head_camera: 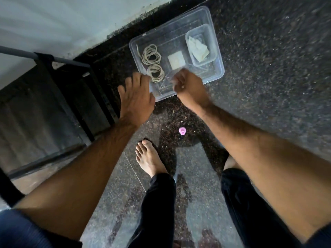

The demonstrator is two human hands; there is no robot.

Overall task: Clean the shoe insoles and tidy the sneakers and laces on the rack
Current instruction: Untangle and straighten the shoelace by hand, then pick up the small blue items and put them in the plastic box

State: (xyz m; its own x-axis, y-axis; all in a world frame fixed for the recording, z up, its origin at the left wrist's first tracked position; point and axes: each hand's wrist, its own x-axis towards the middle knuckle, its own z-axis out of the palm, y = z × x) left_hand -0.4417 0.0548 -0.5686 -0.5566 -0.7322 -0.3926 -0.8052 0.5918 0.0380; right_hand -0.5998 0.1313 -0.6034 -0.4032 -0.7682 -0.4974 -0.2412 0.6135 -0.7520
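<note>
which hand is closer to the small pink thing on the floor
Left, narrowly. The left hand is up-left of the pink object at the tub's corner; the right hand is above it.

- No readable text, labels, brands, numbers or signs anywhere in the head view.
- Clear plastic box [213,51] at 12 o'clock: no print or sticker legible.
- Small pink object [182,130] on the floor near centre: no marking readable; too small.
- Dark rack [68,90] at 9 o'clock: no tag or lettering legible.
</note>
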